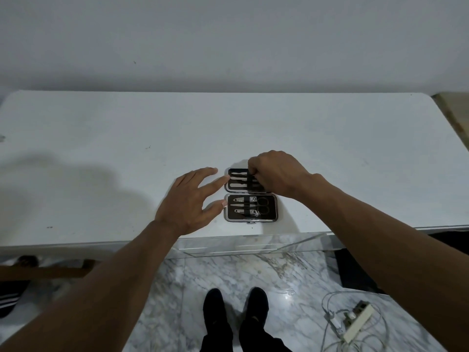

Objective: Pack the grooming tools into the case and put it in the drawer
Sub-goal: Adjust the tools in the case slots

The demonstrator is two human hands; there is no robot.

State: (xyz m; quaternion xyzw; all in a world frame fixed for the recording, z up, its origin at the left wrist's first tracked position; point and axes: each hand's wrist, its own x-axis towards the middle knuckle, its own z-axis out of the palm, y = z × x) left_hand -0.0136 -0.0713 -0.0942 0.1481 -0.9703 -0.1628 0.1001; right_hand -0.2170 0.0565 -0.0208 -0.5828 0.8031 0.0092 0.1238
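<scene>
Pale grey wall behind; broad white tabletop fills the view, veined marble floor below its near edge. White power strip with tangled cables on the floor at right.

Small black hinged grooming case with a silver rim lies opened flat near the tabletop's front edge, two halves one behind the other. Near half: several small metal grooming tools sit under a black elastic band, scissors among them. Far half: a few slim metal implements in loops.

My left hand rests on the tabletop just beside the case, fingers spread and released, fingertips at its left rim, steadying. My right hand is over the far half, fingers pinched at a tool or the band there; which, I cannot tell.

Progress, as judged: most tools seated, one perhaps being tucked. Left to do: close the case, stow it. No drawer visible.

No brand, label or writing readable.
</scene>
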